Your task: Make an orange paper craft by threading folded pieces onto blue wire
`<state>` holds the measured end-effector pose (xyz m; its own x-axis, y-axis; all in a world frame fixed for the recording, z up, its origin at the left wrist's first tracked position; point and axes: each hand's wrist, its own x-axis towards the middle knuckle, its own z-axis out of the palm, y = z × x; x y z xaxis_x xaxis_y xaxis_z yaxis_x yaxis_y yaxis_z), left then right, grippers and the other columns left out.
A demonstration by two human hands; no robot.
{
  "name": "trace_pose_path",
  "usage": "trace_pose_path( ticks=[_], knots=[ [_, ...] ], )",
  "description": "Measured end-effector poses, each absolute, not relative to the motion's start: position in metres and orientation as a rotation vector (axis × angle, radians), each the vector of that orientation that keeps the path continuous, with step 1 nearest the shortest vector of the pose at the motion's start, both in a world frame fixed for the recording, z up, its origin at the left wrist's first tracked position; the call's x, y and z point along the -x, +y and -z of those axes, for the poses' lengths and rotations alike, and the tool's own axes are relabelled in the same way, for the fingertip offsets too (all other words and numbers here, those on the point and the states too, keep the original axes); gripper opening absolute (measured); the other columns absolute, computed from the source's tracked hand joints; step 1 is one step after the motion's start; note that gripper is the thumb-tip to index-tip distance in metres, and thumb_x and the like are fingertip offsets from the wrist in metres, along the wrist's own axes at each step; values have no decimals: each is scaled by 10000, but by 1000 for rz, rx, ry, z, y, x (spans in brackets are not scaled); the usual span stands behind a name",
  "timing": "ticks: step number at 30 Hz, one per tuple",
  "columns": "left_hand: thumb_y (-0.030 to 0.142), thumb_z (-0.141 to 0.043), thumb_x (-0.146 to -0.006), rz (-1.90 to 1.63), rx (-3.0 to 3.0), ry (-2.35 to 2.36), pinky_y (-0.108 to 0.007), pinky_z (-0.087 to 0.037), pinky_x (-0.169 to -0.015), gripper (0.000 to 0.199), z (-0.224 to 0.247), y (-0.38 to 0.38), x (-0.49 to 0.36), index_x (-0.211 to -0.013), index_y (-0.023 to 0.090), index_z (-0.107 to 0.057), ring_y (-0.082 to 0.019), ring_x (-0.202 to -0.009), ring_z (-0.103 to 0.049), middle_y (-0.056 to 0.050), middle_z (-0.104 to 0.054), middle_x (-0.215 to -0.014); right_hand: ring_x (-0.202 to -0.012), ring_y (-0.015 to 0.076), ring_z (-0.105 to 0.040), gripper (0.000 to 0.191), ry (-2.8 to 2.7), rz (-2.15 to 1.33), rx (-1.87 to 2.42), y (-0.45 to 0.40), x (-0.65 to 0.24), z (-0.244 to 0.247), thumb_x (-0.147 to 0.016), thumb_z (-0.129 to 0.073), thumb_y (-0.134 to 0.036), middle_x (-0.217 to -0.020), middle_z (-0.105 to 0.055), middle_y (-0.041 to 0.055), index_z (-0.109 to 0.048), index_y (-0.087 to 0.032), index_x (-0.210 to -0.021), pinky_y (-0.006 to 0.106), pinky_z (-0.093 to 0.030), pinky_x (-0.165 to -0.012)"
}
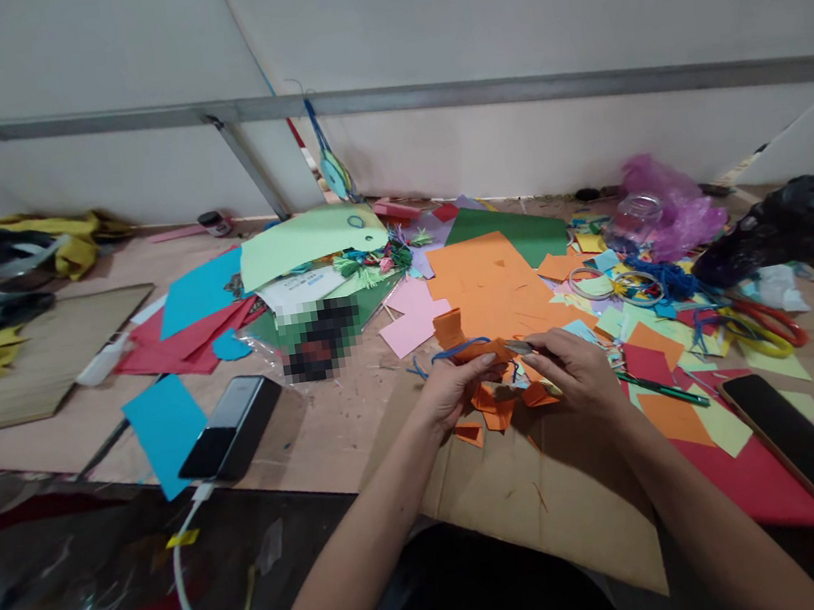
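Observation:
My left hand [456, 387] is closed on a folded orange paper piece [487, 350], pinching it between thumb and fingers. A blue cord [451, 351] lies against that paper. My right hand [573, 367] pinches a small grey metal tool [518, 346] whose tip meets the paper's right side; its exact kind is too small to tell. Below both hands, several cut orange scraps [496, 416] lie on a brown cardboard sheet [493, 485]. Behind them spreads a large orange paper sheet [486, 279].
At right lie a phone [796, 437], a green pen [665, 388], yellow-and-red-handled scissors [763, 331] and coloured paper squares. A power bank [232, 431] with a white cable [180, 579] sits near the table's front edge at left. Pink plastic bag [673, 207] stands at the back.

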<state>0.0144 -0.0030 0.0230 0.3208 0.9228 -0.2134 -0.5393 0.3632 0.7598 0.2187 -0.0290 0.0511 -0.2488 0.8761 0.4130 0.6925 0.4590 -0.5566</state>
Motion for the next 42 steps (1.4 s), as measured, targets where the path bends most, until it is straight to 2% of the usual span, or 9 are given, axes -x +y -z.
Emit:
trace_pose_path(
  ticks=[5,16,22,31,42],
  knots=[
    [289,-937,-582,-1042,-658,715,-327,-558,-756,458,-21,-3,-15,-959,104,-754,-188,-754,-710,-114,-767,-923,-745,193,-633,300,-2024,-316,1308,-29,-218,-50,-1016,-516,-458,-841,-690,51,-687,-212,-1045,307,-442,-653],
    [294,-940,-576,-1047,-678,724,-339,-565,-771,449,-20,-3,-15,-944,105,-763,-194,-763,-712,-111,-766,-895,-734,205,-637,310,-1997,-294,1342,-31,-217,-49,-1018,-503,-464,-835,-704,57,-699,-224,-1004,322,-451,-660],
    [298,-945,-571,-1031,-686,719,-333,-567,-774,461,-22,-3,-16,-948,104,-766,-194,-775,-716,-112,-770,-919,-805,213,-665,279,-1995,-294,1312,-30,-217,-47,-1021,-510,-435,-903,-729,64,-698,-230,-1051,325,-476,-703],
    [289,-940,-575,-1004,-682,709,-353,-573,-795,455,-20,-5,-17,-961,117,-771,-202,-780,-722,-108,-777,-951,-785,216,-654,330,-2040,-206,1326,-31,-214,-48,-1030,-478,-476,-883,-723,70,-697,-232,-1061,329,-456,-671],
    [291,-936,-580,-1019,-699,725,-325,-568,-769,445,-18,-4,-17,-953,118,-768,-196,-785,-722,-108,-774,-928,-793,220,-660,315,-2034,-177,1334,-31,-214,-47,-1029,-487,-467,-889,-723,70,-690,-225,-1038,327,-449,-676]
  ],
)
